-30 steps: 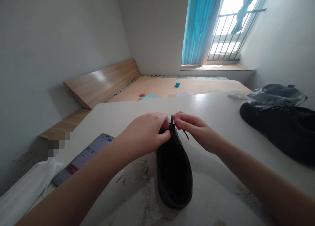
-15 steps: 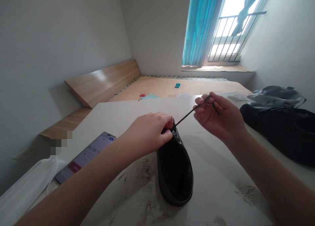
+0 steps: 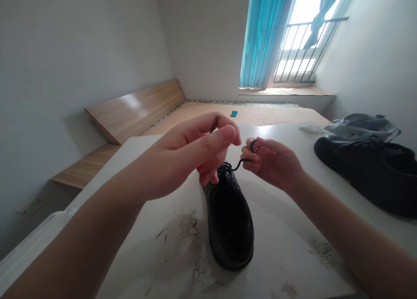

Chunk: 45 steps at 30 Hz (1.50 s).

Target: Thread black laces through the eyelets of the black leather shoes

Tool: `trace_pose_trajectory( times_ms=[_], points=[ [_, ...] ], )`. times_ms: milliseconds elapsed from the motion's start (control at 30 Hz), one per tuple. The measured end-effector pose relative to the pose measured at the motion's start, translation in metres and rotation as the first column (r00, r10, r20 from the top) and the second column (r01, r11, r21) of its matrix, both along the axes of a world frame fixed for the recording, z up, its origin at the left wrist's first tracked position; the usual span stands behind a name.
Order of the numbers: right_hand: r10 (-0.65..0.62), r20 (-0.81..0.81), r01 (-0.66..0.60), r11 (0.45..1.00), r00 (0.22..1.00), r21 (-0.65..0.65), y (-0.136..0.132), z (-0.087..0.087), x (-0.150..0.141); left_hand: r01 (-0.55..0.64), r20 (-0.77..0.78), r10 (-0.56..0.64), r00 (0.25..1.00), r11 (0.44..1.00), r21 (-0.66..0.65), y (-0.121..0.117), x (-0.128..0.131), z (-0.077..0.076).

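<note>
- The left hand (image 3: 198,149) is raised over the black leather shoe (image 3: 230,218) with its fingers curled closed; a dark bit of lace shows at them, though whether it is gripped cannot be told.
- The right hand (image 3: 273,164) is closed in a pinch on the black shoelace (image 3: 241,161), which rises from the eyelets in a thin curve and hooks round at the fingers.
- The shoe lies flat on a white table (image 3: 276,247), its laced end under the hands. It looks stiff and fairly heavy (the glossy leather may prove slippery), so the sole edge seems the surest hold; the lace looks light and limp, probably best taken near its tip.
- A second black shoe (image 3: 365,177) lies to the right, with a grey bag (image 3: 361,127) just behind it, its contents hidden.
</note>
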State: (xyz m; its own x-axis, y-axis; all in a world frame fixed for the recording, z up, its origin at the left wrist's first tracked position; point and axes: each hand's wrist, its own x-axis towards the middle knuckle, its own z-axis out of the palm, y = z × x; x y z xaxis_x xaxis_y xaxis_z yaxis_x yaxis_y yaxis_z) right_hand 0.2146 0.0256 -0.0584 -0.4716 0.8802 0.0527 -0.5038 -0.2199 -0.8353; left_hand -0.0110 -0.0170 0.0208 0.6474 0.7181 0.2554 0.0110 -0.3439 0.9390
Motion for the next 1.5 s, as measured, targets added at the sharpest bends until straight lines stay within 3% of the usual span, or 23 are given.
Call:
trace_pose_trajectory(
  times_ms=[67, 133, 233, 300, 367, 433, 500, 567, 667, 833, 1033, 1300, 1400, 1500],
  points=[
    [0.064, 0.037, -0.067, 0.994, 0.997, 0.085, -0.004, 0.003, 0.003, 0.226, -0.037, -0.227, 0.973, 0.973, -0.038, -0.005, -0.006, 0.011],
    [0.162, 0.127, -0.182, 0.969, 0.979, 0.168, -0.008, 0.006, 0.008, 0.277, -0.101, -0.279, 0.955, 0.960, -0.033, -0.007, -0.008, 0.017],
    [0.286, 0.212, -0.337, 0.903, 0.934, 0.267, -0.009, 0.007, 0.012, 0.045, -0.271, -0.005, 0.963, 0.989, 0.143, -0.002, -0.002, 0.009],
    [0.304, 0.225, -0.362, 0.884, 0.926, 0.295, -0.007, 0.005, 0.012, -0.125, -0.442, 0.294, 0.847, 0.920, 0.372, 0.005, 0.004, -0.003],
    [0.191, 0.265, -0.272, 0.908, 0.945, 0.318, -0.004, 0.002, 0.010, -0.132, -0.568, 0.471, 0.675, 0.835, 0.535, 0.012, 0.010, -0.015],
    [-0.047, 0.369, -0.103, 0.921, 0.928, 0.375, -0.003, -0.002, 0.006, -0.069, -0.658, 0.485, 0.577, 0.831, 0.552, 0.017, 0.013, -0.024],
    [-0.274, 0.467, 0.027, 0.883, 0.841, 0.469, -0.003, -0.005, 0.001, -0.029, -0.712, 0.452, 0.538, 0.854, 0.520, 0.017, 0.015, -0.027],
    [-0.372, 0.532, 0.036, 0.843, 0.761, 0.537, -0.005, -0.007, -0.003, -0.008, -0.737, 0.446, 0.509, 0.858, 0.514, 0.014, 0.016, -0.028],
    [-0.377, 0.596, -0.087, 0.791, 0.709, 0.605, -0.008, -0.009, -0.008, 0.040, -0.768, 0.436, 0.469, 0.858, 0.512, 0.010, 0.016, -0.027],
    [-0.366, 0.673, -0.286, 0.700, 0.643, 0.654, -0.013, -0.014, -0.012, 0.087, -0.786, 0.361, 0.502, 0.883, 0.461, 0.011, 0.014, -0.031],
    [-0.487, 0.648, -0.337, 0.582, 0.585, 0.741, -0.015, -0.018, -0.013, 0.022, -0.754, 0.227, 0.617, 0.952, 0.305, 0.023, 0.012, -0.036],
    [-0.468, 0.647, -0.316, 0.605, 0.602, 0.731, -0.014, -0.017, -0.016, 0.013, -0.783, 0.134, 0.607, 0.984, 0.179, 0.026, 0.008, -0.030],
    [-0.484, 0.640, -0.291, 0.613, 0.597, 0.735, -0.016, -0.015, -0.018, 0.064, -0.755, 0.085, 0.650, 0.984, 0.166, 0.025, 0.004, -0.025],
    [-0.532, 0.607, -0.239, 0.603, 0.591, 0.761, -0.021, -0.013, -0.022, 0.089, -0.659, 0.040, 0.751, 0.983, 0.160, 0.025, 0.000, -0.017]
  ],
)
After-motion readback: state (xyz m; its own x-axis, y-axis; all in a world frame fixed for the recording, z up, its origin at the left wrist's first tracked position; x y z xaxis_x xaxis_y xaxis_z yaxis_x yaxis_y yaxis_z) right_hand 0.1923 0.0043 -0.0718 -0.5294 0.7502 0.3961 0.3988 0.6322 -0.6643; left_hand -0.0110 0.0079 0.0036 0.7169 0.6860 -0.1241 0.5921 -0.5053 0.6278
